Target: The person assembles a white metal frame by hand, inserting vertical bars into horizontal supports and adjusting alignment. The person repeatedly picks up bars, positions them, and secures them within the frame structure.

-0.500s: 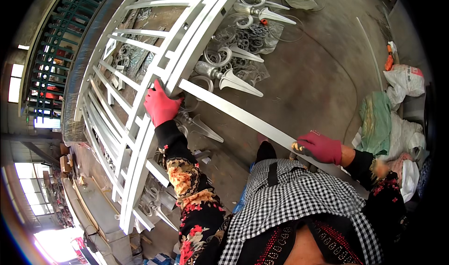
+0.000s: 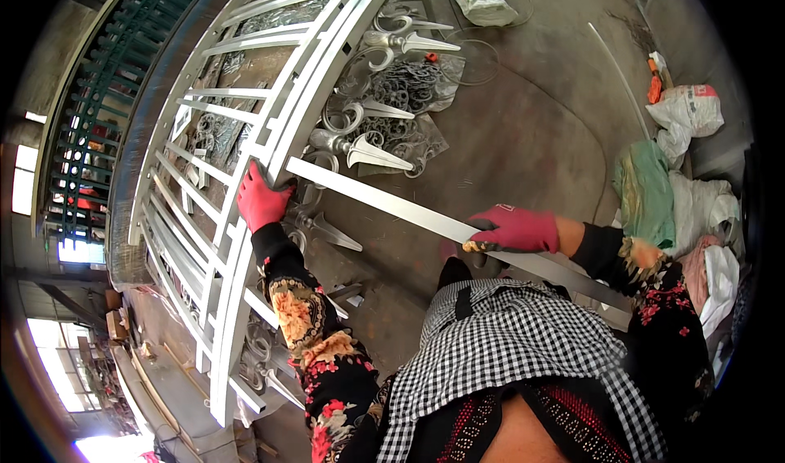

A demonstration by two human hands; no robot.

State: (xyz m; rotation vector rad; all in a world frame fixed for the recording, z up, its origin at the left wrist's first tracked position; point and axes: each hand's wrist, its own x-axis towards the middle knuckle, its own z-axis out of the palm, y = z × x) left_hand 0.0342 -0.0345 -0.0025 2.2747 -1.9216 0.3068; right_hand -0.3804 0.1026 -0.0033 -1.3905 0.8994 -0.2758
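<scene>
Bar [image 2: 384,204], one, in right hand [image 2: 515,228]; left hand [image 2: 263,199] on one white frame [image 2: 232,324].

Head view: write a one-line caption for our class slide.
Left gloved hand rests on a white barred frame while the right hand grips a long white bar.

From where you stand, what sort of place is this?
It looks like a metalworking shop for fences or railings: there's a white barred frame under the left hand, spear-tipped ornaments beside it, and a dark green barred panel beyond.
</scene>
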